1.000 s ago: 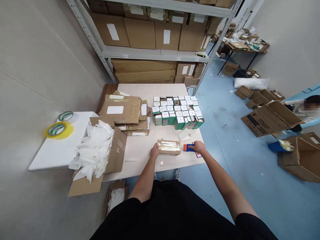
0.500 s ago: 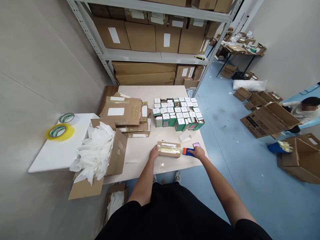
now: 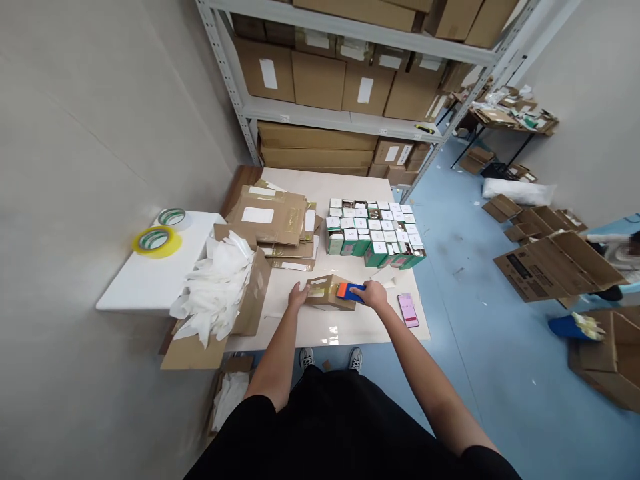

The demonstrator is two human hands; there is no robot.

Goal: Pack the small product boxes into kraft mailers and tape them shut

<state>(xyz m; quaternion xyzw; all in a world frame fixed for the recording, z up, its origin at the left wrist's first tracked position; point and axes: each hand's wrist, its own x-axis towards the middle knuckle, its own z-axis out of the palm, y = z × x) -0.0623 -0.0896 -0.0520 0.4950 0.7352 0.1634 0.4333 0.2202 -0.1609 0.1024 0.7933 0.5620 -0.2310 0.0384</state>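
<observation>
Carton on table — flattened cardboard behind left, small boxes behind right, phone to its right

Your two bare arms reach forward and down from black short sleeves. Your left arm ends in a left grip with fingers loosely parted. Your right arm slants inward, its right grip curled closed. Your feet stand apart below.
</observation>
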